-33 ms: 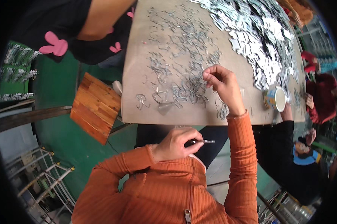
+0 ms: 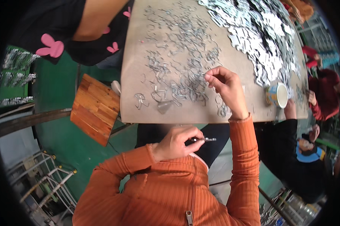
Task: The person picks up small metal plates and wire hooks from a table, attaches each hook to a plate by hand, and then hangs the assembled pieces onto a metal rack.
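Observation:
My left hand (image 2: 180,141) is closed in front of my body, just off the table's near edge. A small dark and silvery metal piece (image 2: 211,139) pokes out between its thumb and fingers; its exact kind cannot be made out. Over the table, my right hand (image 2: 227,87) pinches thumb and forefinger together at the edge of a loose spread of bent wire pieces (image 2: 190,81). A thin wire seems to sit at the fingertips, too small to be sure of. More wire pieces (image 2: 223,110) lie beside its wrist.
A large heap of flat silvery metal parts (image 2: 253,45) covers the far right of the brown table (image 2: 136,116). A patterned cup (image 2: 278,95) stands at the right, by another person's hand (image 2: 290,110). A wooden stool (image 2: 94,109) is at the left, near a person in black (image 2: 72,22).
The view has shifted slightly, so the table sits a little higher and further left in the picture. Both hands keep the same poses.

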Demonstrator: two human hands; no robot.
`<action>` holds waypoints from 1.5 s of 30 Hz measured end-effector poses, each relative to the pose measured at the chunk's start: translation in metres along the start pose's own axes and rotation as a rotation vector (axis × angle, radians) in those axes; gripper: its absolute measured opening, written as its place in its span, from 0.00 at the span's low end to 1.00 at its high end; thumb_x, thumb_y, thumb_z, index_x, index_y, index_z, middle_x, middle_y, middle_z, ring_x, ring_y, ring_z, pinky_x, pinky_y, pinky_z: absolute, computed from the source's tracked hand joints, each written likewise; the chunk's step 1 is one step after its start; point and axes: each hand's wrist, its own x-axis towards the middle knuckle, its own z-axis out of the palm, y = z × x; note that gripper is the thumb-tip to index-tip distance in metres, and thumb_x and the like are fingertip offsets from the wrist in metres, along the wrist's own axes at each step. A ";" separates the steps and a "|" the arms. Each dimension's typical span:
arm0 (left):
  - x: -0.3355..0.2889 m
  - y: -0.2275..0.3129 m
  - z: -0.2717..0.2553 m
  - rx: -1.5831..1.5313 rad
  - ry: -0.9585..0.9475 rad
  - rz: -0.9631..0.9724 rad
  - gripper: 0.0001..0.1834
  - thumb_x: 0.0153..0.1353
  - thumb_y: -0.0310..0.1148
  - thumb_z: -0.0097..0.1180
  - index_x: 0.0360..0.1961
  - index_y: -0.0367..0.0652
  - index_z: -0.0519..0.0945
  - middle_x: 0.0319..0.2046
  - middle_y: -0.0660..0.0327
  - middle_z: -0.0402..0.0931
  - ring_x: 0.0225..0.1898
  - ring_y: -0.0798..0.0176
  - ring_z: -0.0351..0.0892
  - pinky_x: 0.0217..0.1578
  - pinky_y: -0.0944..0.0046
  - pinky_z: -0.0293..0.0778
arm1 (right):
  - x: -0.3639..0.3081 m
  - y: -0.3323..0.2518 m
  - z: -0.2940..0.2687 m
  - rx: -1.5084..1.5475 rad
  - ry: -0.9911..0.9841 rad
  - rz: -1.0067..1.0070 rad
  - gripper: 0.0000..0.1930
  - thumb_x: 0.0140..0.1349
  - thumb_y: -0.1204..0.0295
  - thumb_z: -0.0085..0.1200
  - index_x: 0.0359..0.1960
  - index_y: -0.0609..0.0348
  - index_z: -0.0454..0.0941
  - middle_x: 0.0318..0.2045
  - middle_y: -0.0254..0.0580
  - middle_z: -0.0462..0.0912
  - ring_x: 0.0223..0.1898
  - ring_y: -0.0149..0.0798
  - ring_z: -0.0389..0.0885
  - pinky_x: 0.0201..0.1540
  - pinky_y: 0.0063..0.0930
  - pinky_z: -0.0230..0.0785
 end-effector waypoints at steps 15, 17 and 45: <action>0.004 0.001 0.020 0.040 0.028 0.027 0.08 0.48 0.21 0.62 0.29 0.39 0.76 0.26 0.57 0.79 0.28 0.56 0.79 0.29 0.63 0.74 | -0.173 -0.001 0.012 0.623 0.219 0.362 0.06 0.63 0.75 0.55 0.35 0.66 0.74 0.29 0.46 0.83 0.27 0.35 0.84 0.28 0.21 0.76; 0.005 0.001 0.021 0.088 0.030 0.072 0.08 0.48 0.21 0.62 0.29 0.39 0.76 0.27 0.58 0.79 0.29 0.57 0.80 0.30 0.63 0.74 | -0.174 -0.001 0.015 0.630 0.250 0.361 0.06 0.63 0.75 0.55 0.35 0.67 0.74 0.29 0.46 0.83 0.27 0.35 0.84 0.28 0.22 0.77; 0.296 -0.091 0.168 1.079 -0.122 0.539 0.16 0.56 0.44 0.59 0.44 0.51 0.81 0.43 0.66 0.77 0.51 0.61 0.70 0.48 0.59 0.67 | -0.196 0.038 0.026 0.008 0.565 -0.264 0.05 0.55 0.83 0.59 0.29 0.66 0.75 0.27 0.42 0.81 0.26 0.36 0.81 0.27 0.24 0.74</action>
